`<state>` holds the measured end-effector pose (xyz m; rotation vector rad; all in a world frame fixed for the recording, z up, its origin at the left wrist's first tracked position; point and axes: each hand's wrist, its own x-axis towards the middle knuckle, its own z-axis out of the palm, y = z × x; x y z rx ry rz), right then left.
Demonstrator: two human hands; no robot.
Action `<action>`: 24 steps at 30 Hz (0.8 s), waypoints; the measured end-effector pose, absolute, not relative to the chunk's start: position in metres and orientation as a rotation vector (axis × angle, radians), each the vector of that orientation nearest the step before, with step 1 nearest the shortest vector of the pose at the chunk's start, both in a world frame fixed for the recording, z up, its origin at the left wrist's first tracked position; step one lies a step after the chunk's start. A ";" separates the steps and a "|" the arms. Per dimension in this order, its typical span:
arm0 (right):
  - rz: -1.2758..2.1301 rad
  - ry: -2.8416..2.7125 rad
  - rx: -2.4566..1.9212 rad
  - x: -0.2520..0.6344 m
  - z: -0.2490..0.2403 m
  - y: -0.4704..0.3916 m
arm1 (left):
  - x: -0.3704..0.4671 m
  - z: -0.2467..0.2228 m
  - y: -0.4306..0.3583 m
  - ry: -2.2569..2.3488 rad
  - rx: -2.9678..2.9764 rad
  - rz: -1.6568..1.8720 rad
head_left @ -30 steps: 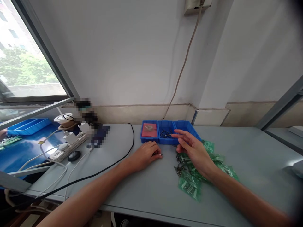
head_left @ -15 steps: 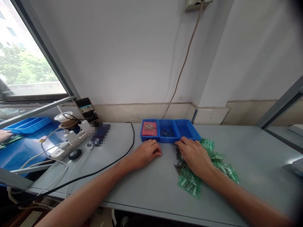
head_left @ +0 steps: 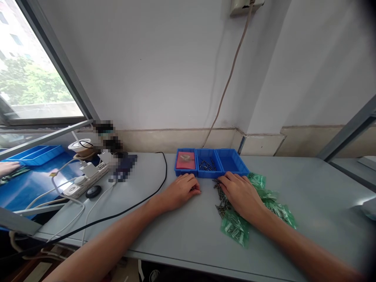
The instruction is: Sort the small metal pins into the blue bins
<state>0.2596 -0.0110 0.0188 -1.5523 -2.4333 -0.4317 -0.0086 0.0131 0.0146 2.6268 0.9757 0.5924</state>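
My left hand (head_left: 182, 191) rests on the table in front of the left blue bin (head_left: 185, 172), fingers curled in. A thin dark piece shows between its thumb and fingers, too small to name. My right hand (head_left: 240, 192) bends over a pile of dark metal screws (head_left: 222, 197), its index fingertip and thumb at a screw (head_left: 216, 180) on the pile's far edge; the thumb is mostly hidden. Against the same pile lies a green plastic bag (head_left: 235, 229) of small metal parts. Several more green bags (head_left: 279, 207) lie right of my hand.
The middle bin (head_left: 209, 173) holds loose screws; the left one holds a pink packet (head_left: 185, 160). A right bin (head_left: 230, 158) adjoins. A black cable (head_left: 138, 203) crosses the table. Leftward are a power strip (head_left: 75, 188), mouse (head_left: 93, 191), drink cup (head_left: 80, 145) and another person's hand (head_left: 8, 168).
My right fingertips have shifted slightly at the pile, and some screws there now lie a little farther left. My left hand stays in place.
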 end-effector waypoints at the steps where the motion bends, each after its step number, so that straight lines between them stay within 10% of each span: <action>1: -0.415 -2.435 -1.556 0.259 0.019 -0.011 | -0.009 0.015 0.013 0.971 2.631 0.591; 24: -0.043 -2.454 -1.337 0.255 0.019 -0.012 | -0.011 0.015 0.007 0.955 2.704 0.623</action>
